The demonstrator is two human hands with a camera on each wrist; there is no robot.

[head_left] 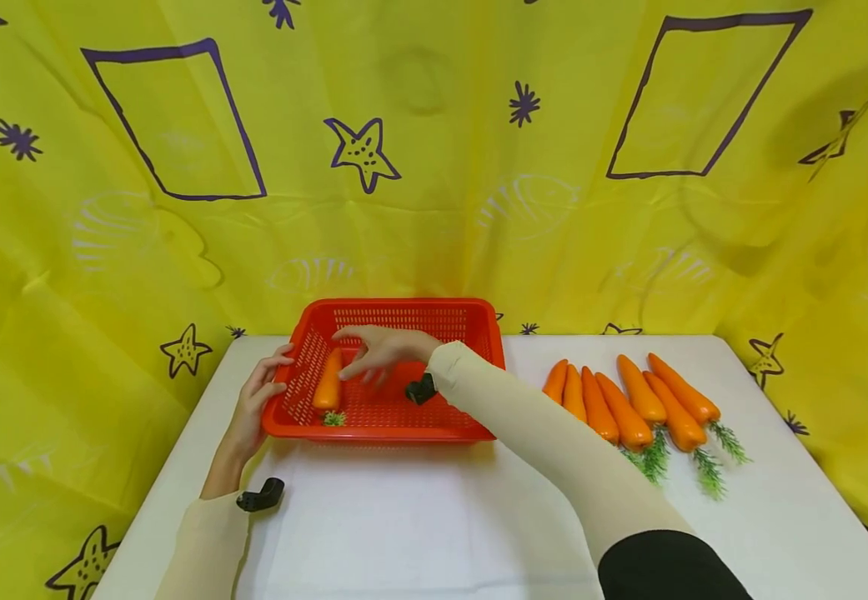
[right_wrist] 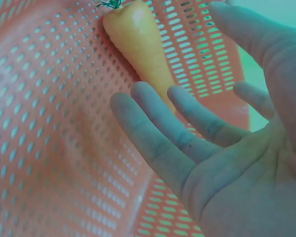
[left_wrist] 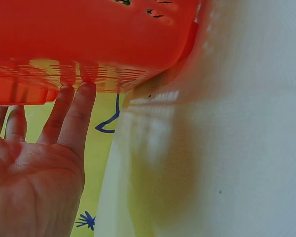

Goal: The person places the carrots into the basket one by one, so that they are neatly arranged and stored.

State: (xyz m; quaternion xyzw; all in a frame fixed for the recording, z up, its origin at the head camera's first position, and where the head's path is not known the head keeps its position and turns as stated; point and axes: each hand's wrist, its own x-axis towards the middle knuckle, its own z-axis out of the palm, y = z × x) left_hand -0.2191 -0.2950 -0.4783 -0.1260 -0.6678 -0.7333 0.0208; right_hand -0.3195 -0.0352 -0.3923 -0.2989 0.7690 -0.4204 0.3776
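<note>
One orange carrot (head_left: 328, 385) with a green tuft lies along the left side inside a red plastic basket (head_left: 403, 435). My right hand (head_left: 384, 348) is over the basket, just right of the carrot, fingers spread and holding nothing. In the right wrist view the carrot (right_wrist: 140, 42) lies beyond the fingertips; whether they touch it I cannot tell. My left hand (head_left: 251, 408) rests against the basket's left side. In the left wrist view its straight fingers (left_wrist: 79, 116) touch the slotted wall of the basket (left_wrist: 98, 39).
Several more carrots (head_left: 632, 408) with green tops lie side by side on the white table (head_left: 403, 525), right of the basket. My right forearm passes in front of some of them. A yellow patterned curtain (head_left: 449, 242) hangs behind the table and along its sides.
</note>
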